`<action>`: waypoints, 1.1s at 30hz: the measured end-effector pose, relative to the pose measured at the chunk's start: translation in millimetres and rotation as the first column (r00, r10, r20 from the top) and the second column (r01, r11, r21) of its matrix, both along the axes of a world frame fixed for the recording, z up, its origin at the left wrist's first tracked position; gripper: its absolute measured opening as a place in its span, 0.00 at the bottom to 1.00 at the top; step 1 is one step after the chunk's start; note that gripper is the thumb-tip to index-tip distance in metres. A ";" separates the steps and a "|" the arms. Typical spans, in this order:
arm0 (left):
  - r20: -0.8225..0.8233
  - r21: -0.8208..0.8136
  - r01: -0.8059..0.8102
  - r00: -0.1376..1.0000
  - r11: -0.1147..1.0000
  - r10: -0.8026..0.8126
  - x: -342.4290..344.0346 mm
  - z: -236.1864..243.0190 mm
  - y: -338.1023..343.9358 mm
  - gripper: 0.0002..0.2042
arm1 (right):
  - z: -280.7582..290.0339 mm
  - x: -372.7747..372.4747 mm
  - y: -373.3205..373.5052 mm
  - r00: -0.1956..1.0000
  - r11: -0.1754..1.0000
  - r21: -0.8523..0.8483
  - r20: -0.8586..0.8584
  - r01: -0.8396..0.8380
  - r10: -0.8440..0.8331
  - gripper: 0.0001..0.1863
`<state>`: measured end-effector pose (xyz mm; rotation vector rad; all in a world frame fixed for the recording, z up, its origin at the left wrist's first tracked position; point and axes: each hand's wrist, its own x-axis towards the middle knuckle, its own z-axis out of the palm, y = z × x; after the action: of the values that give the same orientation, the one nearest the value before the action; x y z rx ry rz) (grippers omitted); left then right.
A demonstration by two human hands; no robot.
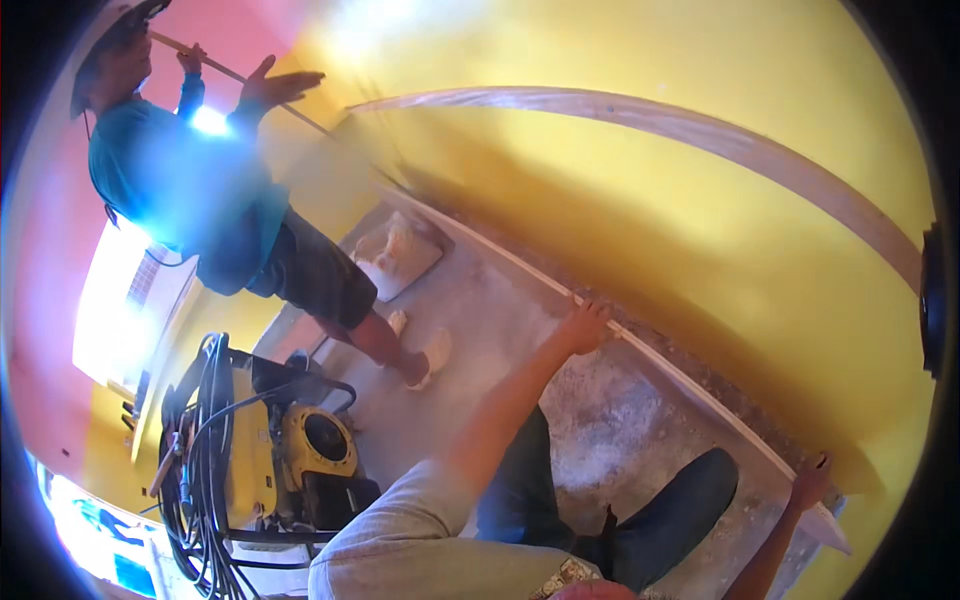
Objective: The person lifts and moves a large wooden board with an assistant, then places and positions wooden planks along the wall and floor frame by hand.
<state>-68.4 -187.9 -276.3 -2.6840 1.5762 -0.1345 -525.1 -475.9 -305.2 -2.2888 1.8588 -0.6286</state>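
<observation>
A long, thin wooden strip (700, 398) runs along the foot of the yellow wall, from the far left down to the near right. My left hand (586, 328) grips it around its middle, fingers wrapped over the edge. Closer to the near end, my right hand (811, 482) is closed on the same strip. Its pale end sticks out beyond that hand. Between the strip and the wall lies a narrow band of rough, dark floor. My legs (680, 520) in dark trousers are bent beneath me on the dusty concrete floor (610, 420).
Another person (190, 190) in a teal top and dark shorts stands at left, holding a thin pole (225, 70). A yellow-and-black machine (270, 450) with coiled black hoses stands nearer. A shallow tray (425, 262) holds pale material. A wooden board (640, 108) crosses the wall.
</observation>
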 end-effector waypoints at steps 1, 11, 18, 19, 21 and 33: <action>-0.007 0.004 -0.006 1.000 1.000 0.006 4.2 0.4 -0.2 0.27 | -3.6 4.5 -4.9 1.000 0.999 -0.048 -0.005 -0.004 0.004 0.16; -0.042 -0.058 0.017 0.999 0.998 -0.019 11.4 -16.9 10.8 0.26 | -24.4 5.8 -8.6 0.997 1.000 0.004 0.082 -0.003 0.003 0.15; -0.056 -0.017 0.006 0.998 1.000 -0.007 5.6 -14.1 9.0 0.27 | -17.2 3.0 -6.3 1.000 1.000 0.005 0.029 -0.004 0.004 0.16; -0.056 -0.019 0.003 0.998 1.000 -0.004 6.3 -13.7 9.6 0.27 | -14.3 4.9 -4.7 1.000 1.000 -0.012 0.023 -0.008 0.008 0.17; -0.047 -0.019 0.008 0.999 1.000 -0.009 6.8 -13.8 11.2 0.27 | -15.1 4.7 -3.9 0.999 1.000 -0.012 0.039 0.001 -0.001 0.16; -0.005 -0.070 0.033 0.999 0.997 -0.034 7.0 -18.9 20.6 0.24 | -18.7 1.9 -1.1 0.997 0.998 -0.026 0.054 -0.063 0.064 0.16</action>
<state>-61.4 -167.3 -295.2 -2.7127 1.6490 -0.1854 -523.2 -477.0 -323.9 -2.3114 1.7568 -0.7008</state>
